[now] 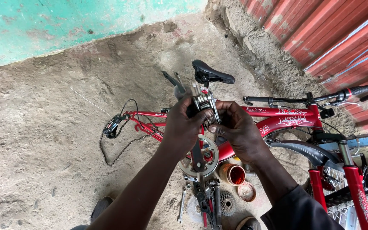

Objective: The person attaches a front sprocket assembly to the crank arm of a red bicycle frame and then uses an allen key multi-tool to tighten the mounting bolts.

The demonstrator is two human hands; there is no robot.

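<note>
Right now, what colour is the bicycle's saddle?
Black. The saddle shows best in the head view, above the red frame.

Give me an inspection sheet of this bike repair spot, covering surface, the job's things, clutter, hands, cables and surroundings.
Surface: bare dirt ground, rough and uneven.
Job's things: small metal bike part held up in both hands; red bicycle frame behind it, rear wheel absent, black saddle fitted, chainring on the frame.
Clutter: open tin, its lid, spanner and sprocket cluster on the ground.
Hands: left hand and right hand both grip the part.
Cables: loose chain hangs from the rear derailleur; thin cable loops above the frame.
Surroundings: green painted wall, red corrugated sheet.
</note>
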